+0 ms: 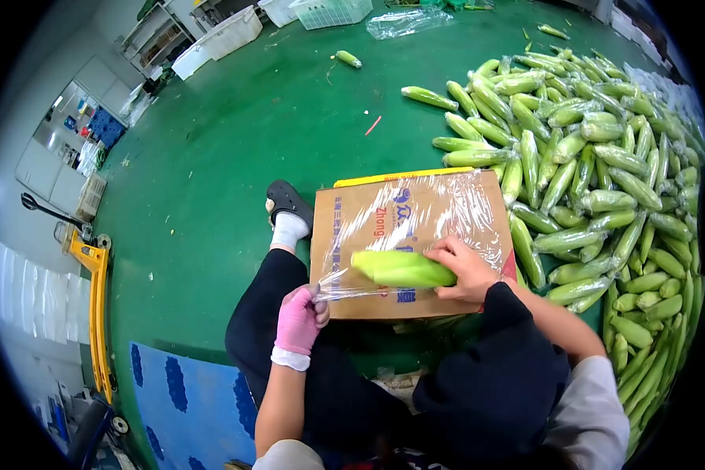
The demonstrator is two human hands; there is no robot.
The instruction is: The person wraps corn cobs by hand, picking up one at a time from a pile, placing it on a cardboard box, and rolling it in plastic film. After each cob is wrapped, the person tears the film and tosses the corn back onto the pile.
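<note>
My right hand (470,270) is closed around one end of a green corn cob in its husk (395,269), held over a cardboard box (338,215). The far end of the cob points left and is slightly blurred. In a pink glove with bare fingertips, my left hand (298,319) pinches the edge of some clear plastic film (343,291). That film is stretched from my left fingers toward the underside of the cob. More shiny film covers the top of the box, over its printed lettering.
A large heap of film-wrapped corn (595,157) lies to the right, with unwrapped cobs (646,345) nearer me. A yellow pallet jack (98,290) stands at left. White crates (227,35) line the back. A blue sheet (192,399) lies at lower left.
</note>
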